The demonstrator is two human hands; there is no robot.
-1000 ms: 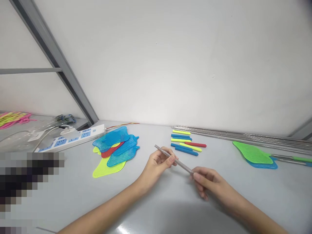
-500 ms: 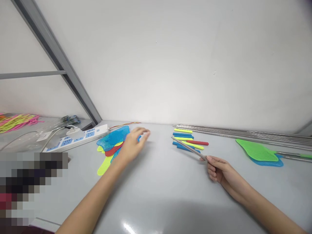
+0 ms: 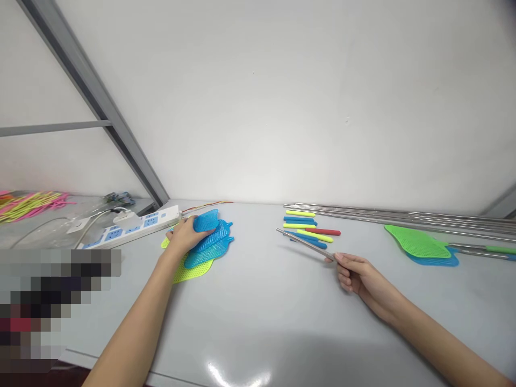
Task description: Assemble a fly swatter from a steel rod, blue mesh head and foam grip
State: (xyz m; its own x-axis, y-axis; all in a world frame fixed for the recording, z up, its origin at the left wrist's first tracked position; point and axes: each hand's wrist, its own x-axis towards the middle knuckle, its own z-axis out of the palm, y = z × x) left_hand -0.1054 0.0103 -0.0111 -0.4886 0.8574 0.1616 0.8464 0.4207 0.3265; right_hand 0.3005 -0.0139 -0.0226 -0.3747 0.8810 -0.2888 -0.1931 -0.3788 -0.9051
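My left hand (image 3: 186, 236) is at the pile of mesh fly swatter heads, its thumb and fingers closed around a blue fly swatter head (image 3: 207, 219) that bends up in the grip. Under and beside it lie more blue heads (image 3: 209, 252) and a yellow head (image 3: 194, 272). In my right hand (image 3: 355, 273) a thin metal rod (image 3: 308, 245) is pinched near its lower end, pointing up and left above the table. The rod's far tip passes by several coloured handle sleeves, among them a red one (image 3: 322, 231) and a yellow one (image 3: 300, 213).
Long metal rods (image 3: 382, 216) lie along the wall at the right. In front of them are a green fly swatter (image 3: 419, 243) and a blue one (image 3: 439, 262) on rods. A white power strip (image 3: 167, 216) with plugs and cables stands at the left, near pink and yellow strips (image 3: 38, 205).
My left hand has moved left and down onto the pile and closed on a blue head. The heads in the pile have shifted. My right hand still holds the rod, nearly unmoved.
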